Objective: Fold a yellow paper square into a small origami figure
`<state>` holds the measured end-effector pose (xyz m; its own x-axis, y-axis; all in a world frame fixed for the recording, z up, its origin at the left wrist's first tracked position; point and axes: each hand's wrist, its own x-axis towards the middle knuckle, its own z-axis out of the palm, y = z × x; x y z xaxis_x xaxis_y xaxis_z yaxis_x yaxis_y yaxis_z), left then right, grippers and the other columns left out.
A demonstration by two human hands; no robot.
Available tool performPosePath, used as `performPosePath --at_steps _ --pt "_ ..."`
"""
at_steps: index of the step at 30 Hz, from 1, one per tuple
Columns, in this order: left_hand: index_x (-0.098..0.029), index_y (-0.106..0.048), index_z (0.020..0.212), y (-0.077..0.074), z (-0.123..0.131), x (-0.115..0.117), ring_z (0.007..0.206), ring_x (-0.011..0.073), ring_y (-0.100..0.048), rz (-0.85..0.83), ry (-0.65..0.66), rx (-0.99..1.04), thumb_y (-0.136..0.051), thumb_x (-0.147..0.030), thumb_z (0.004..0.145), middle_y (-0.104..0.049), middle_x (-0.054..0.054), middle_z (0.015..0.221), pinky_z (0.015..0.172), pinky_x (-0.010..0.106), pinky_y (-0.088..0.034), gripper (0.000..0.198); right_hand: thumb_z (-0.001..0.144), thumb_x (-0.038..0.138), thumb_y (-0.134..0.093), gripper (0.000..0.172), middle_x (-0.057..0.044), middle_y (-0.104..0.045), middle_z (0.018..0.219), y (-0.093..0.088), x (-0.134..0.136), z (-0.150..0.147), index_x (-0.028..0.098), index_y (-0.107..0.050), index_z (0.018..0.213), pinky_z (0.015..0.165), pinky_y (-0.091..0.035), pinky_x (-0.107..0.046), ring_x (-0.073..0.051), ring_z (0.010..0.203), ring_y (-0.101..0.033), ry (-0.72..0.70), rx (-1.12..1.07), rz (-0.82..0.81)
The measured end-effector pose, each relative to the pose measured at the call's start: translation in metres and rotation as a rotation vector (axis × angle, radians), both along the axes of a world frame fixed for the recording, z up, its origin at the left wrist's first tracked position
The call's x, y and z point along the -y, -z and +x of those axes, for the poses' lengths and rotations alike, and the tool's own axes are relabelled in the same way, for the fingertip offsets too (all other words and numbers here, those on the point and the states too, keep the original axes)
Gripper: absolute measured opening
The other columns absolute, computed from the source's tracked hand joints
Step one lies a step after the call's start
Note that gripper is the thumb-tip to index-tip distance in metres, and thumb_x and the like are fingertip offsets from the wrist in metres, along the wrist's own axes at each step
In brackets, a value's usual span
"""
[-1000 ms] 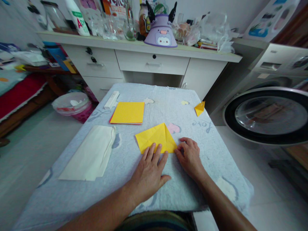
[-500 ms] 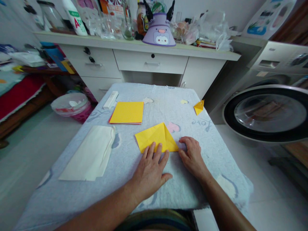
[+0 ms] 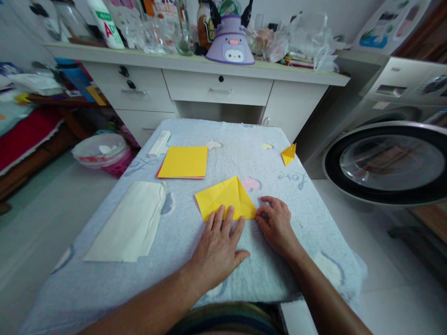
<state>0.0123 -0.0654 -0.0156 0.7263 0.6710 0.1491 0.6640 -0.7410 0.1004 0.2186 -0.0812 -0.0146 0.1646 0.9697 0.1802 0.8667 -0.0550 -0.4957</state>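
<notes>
A partly folded sheet of yellow origami paper lies on the cloth-covered table, with a creased triangular flap on its right side. My left hand rests flat across its near edge, fingers spread. At the paper's right corner, my right hand pinches the tip between thumb and index finger. Behind, to the left, is a stack of square paper, yellow on top with red and white edges below. A small folded yellow paper piece sits near the table's far right edge.
An off-white folded sheet lies at the left, and a small white box is near the far left edge. Beyond the table stands a cluttered white cabinet. A washing machine with its door open is at the right, a lined bin at the left.
My right hand's thumb and index finger have closed onto the paper's right corner, moving slightly left. The left hand stays in place on the paper.
</notes>
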Motion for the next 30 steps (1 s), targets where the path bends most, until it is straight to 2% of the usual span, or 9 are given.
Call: performPosePath --at_steps 9,14,20,25,30 --pt "-0.029 -0.037 0.146 -0.006 0.002 0.001 0.141 0.0434 -0.029 -0.022 0.000 -0.023 -0.069 -0.056 0.078 -0.034 0.017 0.154 0.110 0.060 -0.027 0.080 0.084 0.024 -0.058 0.011 -0.008 -0.057 0.125 -0.001 -0.002 -0.003 0.023 -0.068 0.080 0.097 -0.036 -0.051 -0.031 0.117 -0.045 0.029 0.003 -0.032" --pt "-0.026 -0.039 0.145 -0.005 0.001 0.000 0.143 0.0415 -0.027 -0.014 0.001 -0.003 -0.061 -0.060 0.083 -0.033 0.017 0.155 0.112 0.058 -0.026 0.074 0.084 0.023 -0.056 0.011 -0.009 -0.058 0.125 0.000 -0.003 -0.004 0.023 -0.067 0.081 0.096 -0.036 -0.051 -0.031 0.115 -0.047 0.039 0.029 -0.026" --pt "-0.026 -0.040 0.145 -0.002 0.000 0.000 0.142 0.0423 -0.027 -0.011 0.002 -0.002 -0.061 -0.060 0.083 -0.033 0.018 0.154 0.112 0.059 -0.025 0.074 0.084 0.027 -0.056 0.008 -0.010 -0.057 0.124 -0.002 -0.002 -0.007 0.022 -0.063 0.083 0.097 -0.036 -0.052 -0.031 0.115 -0.047 0.036 0.060 -0.018" --pt "-0.025 -0.040 0.145 0.001 0.000 0.000 0.142 0.0413 -0.027 0.004 0.003 0.019 -0.054 -0.065 0.084 -0.034 0.017 0.154 0.113 0.057 -0.025 0.074 0.081 0.045 -0.063 0.024 -0.011 -0.057 0.124 -0.003 -0.002 -0.011 0.022 -0.058 0.085 0.098 -0.035 -0.053 -0.033 0.116 -0.046 0.042 0.114 -0.031" --pt "-0.024 -0.040 0.145 0.000 0.000 -0.001 0.142 0.0420 -0.028 -0.003 0.002 0.010 -0.053 -0.066 0.084 -0.035 0.018 0.153 0.113 0.058 -0.026 0.075 0.082 0.046 -0.063 0.026 -0.010 -0.056 0.124 -0.003 -0.003 -0.013 0.022 -0.057 0.086 0.098 -0.034 -0.052 -0.033 0.116 -0.046 0.053 0.140 -0.044"
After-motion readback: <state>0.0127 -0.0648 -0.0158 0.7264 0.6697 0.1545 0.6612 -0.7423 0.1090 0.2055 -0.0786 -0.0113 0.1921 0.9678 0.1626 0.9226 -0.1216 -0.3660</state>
